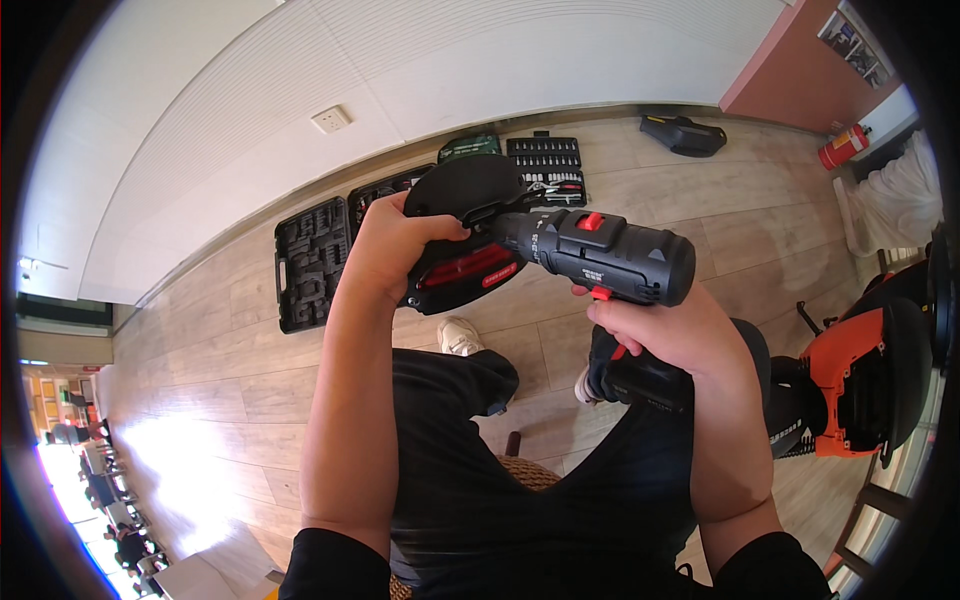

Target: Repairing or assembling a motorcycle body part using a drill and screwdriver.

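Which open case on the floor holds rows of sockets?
The small black case, rightmost open one; the large black case at left shows moulded recesses instead.

The left forearm [345,430] points toward 12 o'clock, the left hand [392,250] gripping, thumb [445,228] toward 3; the right forearm [732,440] leans toward 11, the right hand [685,335] curled closed.

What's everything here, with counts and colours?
Drill: 1, black and red, centre
Red-lensed part: 1, black and red, left of drill
Open tool cases: at least 2, black, by wall
Long part: 1, black, floor by wall
Outlet: 1, white, wall
Picture: 1, mixed, upper right
Extinguisher: 1, red, upper right
Machine: 1, orange and black, right
Woven seat: 1, brown, beneath person
Distant furniture: count unclear, mixed, left
Person's shoes: 2, pale, centre
Left hand: 1, bare, on red-lensed part
Right hand: 1, bare, on drill
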A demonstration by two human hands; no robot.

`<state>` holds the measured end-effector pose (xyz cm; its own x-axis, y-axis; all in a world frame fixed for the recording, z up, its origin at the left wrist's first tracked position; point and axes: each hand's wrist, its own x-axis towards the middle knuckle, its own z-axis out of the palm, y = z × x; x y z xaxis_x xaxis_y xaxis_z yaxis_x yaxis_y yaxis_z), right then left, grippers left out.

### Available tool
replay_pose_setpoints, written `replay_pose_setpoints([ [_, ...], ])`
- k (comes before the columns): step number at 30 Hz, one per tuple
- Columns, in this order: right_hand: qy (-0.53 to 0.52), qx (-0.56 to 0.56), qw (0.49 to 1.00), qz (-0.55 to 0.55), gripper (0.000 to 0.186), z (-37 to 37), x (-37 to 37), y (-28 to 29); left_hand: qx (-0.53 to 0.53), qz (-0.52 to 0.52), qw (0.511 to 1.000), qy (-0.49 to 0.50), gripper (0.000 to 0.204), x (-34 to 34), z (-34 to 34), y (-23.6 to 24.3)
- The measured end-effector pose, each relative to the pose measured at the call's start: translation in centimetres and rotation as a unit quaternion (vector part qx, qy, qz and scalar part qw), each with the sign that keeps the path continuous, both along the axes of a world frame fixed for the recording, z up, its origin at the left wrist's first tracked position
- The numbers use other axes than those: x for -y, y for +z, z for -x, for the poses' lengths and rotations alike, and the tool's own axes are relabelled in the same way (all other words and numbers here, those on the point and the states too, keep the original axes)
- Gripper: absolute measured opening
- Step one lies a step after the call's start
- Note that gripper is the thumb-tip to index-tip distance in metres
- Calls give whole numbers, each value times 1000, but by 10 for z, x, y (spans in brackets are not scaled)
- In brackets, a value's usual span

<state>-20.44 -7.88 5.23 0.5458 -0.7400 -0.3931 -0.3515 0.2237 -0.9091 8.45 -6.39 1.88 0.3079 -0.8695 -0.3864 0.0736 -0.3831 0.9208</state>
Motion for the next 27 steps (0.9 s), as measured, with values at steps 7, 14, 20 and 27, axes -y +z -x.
replay_pose_setpoints([
  [7,-7,19,1000,-17,23,1,0,0,-24,-6,999,-24,32,1,-2,0],
  [14,-12,18,1000,-16,23,1,0,-2,-37,7,999,-29,37,1,-1,1],
  [20,-15,19,1000,-13,24,0,-1,-1,-37,6,999,-24,39,2,-5,-3],
  [27,-1,24,1000,-7,22,1,0,0,-26,20,998,-55,39,1,-4,-1],
])
